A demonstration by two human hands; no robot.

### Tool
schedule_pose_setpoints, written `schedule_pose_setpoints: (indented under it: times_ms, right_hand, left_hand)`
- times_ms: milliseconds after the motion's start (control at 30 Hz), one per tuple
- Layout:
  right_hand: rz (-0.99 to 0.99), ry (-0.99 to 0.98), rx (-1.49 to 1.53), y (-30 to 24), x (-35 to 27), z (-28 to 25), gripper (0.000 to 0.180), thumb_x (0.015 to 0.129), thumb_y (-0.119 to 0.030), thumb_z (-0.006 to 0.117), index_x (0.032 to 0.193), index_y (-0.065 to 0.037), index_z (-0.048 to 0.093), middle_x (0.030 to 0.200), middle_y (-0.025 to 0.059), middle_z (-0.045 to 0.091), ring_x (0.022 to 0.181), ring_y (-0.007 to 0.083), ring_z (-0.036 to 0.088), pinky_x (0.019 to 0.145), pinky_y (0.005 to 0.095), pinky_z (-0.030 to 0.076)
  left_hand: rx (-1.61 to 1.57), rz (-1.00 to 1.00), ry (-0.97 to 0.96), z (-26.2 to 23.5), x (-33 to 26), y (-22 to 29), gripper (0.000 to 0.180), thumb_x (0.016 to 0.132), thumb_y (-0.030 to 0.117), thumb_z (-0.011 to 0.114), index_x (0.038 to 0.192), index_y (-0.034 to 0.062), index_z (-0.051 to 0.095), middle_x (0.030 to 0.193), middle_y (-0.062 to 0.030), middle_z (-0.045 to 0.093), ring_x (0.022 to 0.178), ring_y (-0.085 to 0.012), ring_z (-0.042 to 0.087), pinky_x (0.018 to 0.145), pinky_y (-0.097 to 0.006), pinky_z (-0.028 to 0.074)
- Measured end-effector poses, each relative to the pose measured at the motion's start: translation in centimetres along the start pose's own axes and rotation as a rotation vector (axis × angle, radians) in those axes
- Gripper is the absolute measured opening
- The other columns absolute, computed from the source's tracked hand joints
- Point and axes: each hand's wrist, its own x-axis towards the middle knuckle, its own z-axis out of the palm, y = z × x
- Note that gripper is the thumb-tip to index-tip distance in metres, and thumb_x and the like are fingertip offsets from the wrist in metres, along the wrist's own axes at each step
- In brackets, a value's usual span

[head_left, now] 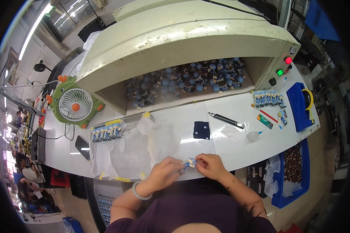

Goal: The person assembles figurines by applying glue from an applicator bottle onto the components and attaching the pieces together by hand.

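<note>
Close to the table's front edge, my left hand [165,171] pinches a small blue-and-white figurine [189,163] between thumb and fingers. My right hand [211,166] is closed at the figurine's right side, its thumb and forefinger pressed together. Whether these fingertips grip the figurine or some tiny part is too small to tell. Beyond my hands lies a dark navy cloth square [201,130]. A black-handled craft knife [226,120] rests to its right.
Ahead stands a large cream machine [175,37] with many blue-headed figurines [198,75] in its opening. A green fan [74,104], figurine row [106,133] and phone [82,147] are left. Right are another row [268,99], brush [266,115], glue bottle [254,135] and blue bin [299,106].
</note>
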Motion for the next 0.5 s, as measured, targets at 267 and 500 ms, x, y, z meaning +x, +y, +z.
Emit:
schedule_pose_setpoints:
  times_ms: [267, 500]
  right_hand:
    - [-0.032, -0.005, -0.045, 0.6, 0.1, 0.4, 0.034, 0.065, -0.013, 0.068, 0.098, -0.009, 0.059, 0.055, 0.0012, 0.048, 0.047, 0.0117, 0.048, 0.045, 0.0229, 0.039]
    - [-0.009, 0.019, -0.083, 0.6, 0.2, 0.4, 0.035, 0.066, -0.017, 0.071, 0.098, -0.009, 0.059, 0.056, 0.0016, 0.049, 0.047, 0.0112, 0.048, 0.044, 0.023, 0.038]
  left_hand:
    - [-0.092, -0.171, 0.147, 3.4, -1.1, -1.7, 0.027, 0.064, 0.0, 0.07, 0.089, 0.0037, 0.059, 0.092, -0.0108, 0.057, 0.081, -0.0223, 0.058, 0.07, -0.028, 0.047]
    - [-0.121, -0.196, 0.239, 5.5, -1.3, -2.9, 0.029, 0.065, 0.0, 0.069, 0.091, 0.0033, 0.056, 0.092, -0.0117, 0.057, 0.084, -0.0234, 0.056, 0.07, -0.029, 0.047]
